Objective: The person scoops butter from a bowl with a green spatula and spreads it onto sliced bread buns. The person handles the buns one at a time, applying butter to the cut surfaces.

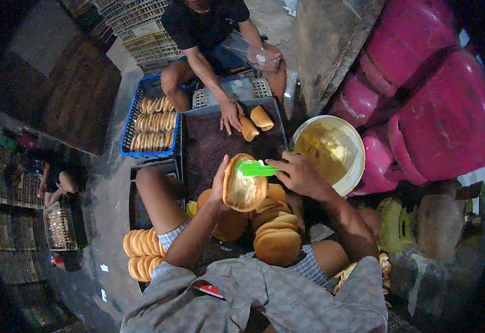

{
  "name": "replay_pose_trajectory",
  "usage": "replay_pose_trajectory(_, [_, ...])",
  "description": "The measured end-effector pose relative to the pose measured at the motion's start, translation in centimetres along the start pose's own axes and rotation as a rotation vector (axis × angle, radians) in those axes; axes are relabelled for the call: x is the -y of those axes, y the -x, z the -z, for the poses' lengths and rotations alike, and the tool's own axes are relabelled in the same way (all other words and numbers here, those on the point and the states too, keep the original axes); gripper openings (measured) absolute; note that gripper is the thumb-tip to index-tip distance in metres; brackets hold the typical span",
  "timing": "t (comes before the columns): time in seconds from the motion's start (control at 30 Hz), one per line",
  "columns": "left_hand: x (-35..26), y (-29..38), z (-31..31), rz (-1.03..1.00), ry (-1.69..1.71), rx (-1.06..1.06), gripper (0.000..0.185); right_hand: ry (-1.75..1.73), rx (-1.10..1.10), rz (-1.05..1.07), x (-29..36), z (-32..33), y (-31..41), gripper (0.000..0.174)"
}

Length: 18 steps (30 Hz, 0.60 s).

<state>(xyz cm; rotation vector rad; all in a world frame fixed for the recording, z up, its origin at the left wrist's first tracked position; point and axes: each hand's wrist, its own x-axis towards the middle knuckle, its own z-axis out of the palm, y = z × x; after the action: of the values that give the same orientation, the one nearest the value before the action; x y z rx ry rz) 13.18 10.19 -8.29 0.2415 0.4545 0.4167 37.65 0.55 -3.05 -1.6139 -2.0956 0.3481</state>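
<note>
An opened bread bun (pixel 244 191) with a pale cream spread on its cut face rests in my left hand (pixel 219 183). My right hand (pixel 298 175) grips a bright green plastic spreader (pixel 254 168), whose blade lies on the upper part of the bun. To the right stands a white bucket (pixel 357 147) with yellowish cream (pixel 323 150) inside. Stacked round buns (pixel 278 245) are piled below my hands, between my legs. Just beyond the bun is a tray (pixel 205 141) of dark brown crumbs, where two filled, folded buns (pixel 261 117) lie at the far right.
A co-worker's hand (pixel 231 115) touches one folded bun; the other holds clear plastic. Rows of buns fill a blue-rimmed crate (pixel 126 125) at the left. More buns (pixel 142 249) stand by my left leg. Pink plastic containers (pixel 442 120) and a leaning board (pixel 330 45) are at the right.
</note>
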Motion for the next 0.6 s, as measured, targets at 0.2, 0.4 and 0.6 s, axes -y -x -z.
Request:
replay_pose_trajectory(0.2, [-1.6,-0.1,1.3,-0.147,-0.121,-0.296,0.048,0.420,-0.070,0.234,2.4,-1.1,-0.5,0.040])
replay_pose_trajectory(0.4, [-1.1,-0.1,2.3,-0.176,-0.023,-0.181,0.042,0.528,-0.069,0.172,2.5,-0.3,-0.6,0.042])
replay_pose_trajectory(0.6, [-0.8,-0.5,2.9,-0.347,-0.123,-0.297,0.039,0.512,-0.081,0.151,1.6,0.4,-0.1,0.041])
